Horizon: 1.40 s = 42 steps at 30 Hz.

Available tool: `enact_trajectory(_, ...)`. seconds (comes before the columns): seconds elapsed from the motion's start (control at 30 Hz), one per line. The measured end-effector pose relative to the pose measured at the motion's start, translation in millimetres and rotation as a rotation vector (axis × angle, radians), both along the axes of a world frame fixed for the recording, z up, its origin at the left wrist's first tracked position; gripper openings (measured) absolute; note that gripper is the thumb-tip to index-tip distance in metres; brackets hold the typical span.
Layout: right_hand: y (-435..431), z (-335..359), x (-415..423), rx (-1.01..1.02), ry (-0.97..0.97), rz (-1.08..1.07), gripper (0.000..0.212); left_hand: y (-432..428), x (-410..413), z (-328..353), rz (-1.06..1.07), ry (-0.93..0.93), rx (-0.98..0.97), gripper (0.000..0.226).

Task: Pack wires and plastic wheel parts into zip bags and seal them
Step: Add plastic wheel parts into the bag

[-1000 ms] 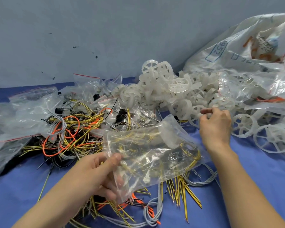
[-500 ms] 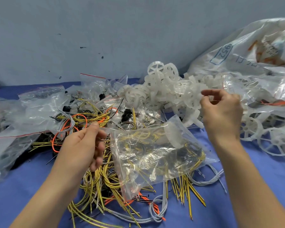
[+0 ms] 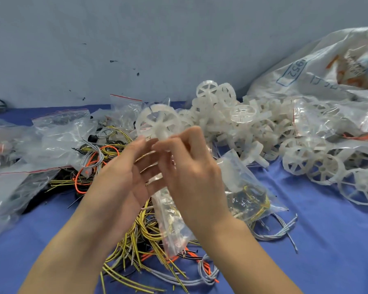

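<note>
**One wheel held above the bag, both hands meeting at centre frame**

Two hands work together at the middle of the frame, over the desk [image 3: 327, 240]. Nearest, at lower centre, loose yellow, grey and orange wires [image 3: 136, 240] spill across the blue surface. Over them lies the wire-filled zip bag [image 3: 245, 195], its long axis slanting from lower centre up toward the right, directly beneath the hands.

The left hand [image 3: 123, 177] has its fingers stretched upward, fingertips near the wheel's hub; motion blur hides whether they grip it. The right hand [image 3: 191, 166] is curled, pinching the white plastic wheel [image 3: 157, 122] by its stub axle, so the wheel stands just above and beyond both hands, its face toward the camera. I judge the bag lies down and toward the viewer from the wheel, the right hand nearer.

Farther off, upper right, the wheel pile [image 3: 253, 128] leans on a large sack [image 3: 327, 66].
</note>
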State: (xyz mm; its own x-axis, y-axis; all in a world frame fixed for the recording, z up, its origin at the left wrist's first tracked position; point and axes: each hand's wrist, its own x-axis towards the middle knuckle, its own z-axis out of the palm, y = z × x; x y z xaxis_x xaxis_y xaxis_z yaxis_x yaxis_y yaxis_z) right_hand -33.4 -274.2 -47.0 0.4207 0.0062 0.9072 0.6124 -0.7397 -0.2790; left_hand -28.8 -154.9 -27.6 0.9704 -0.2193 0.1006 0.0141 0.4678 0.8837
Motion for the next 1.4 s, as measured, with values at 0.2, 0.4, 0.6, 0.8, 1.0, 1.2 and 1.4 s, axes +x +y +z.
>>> enact_trajectory(0.2, 15, -16, -5, -0.257, -0.001, 0.075, 0.009, 10, 3, -4, 0.05, 0.079, -0.054, 0.027)
enact_trajectory(0.4, 9, -11, -6, -0.299, 0.144, 0.144, 0.031, 56, 13, -5, 0.382, 0.058, 0.376, 0.029)
enact_trajectory(0.6, -20, -7, 2, -0.546, 0.55, 0.156, 0.052, 81, 8, -8, 0.28, 0.207, 0.517, 0.031)
enact_trajectory(0.8, -18, -2, 3, -0.596, 0.552, 0.171, 0.072, 75, 0, -11, 0.002, 0.261, 0.428, 0.037)
enact_trajectory(1.0, -12, -4, 4, -0.623, 0.579, 0.211, 0.061, 80, 6, -15, 0.025, 0.317, 0.382, 0.022)
enact_trajectory(1.2, -13, -7, 5, -0.69, 0.612, 0.245, 0.052, 85, 9, -15, 0.072, 0.286, 0.318, 0.042)
enact_trajectory(1.4, -17, -6, 4, -0.526, 0.536, 0.206, 0.023, 80, 6, -18, -0.077, 0.277, 0.369, 0.018)
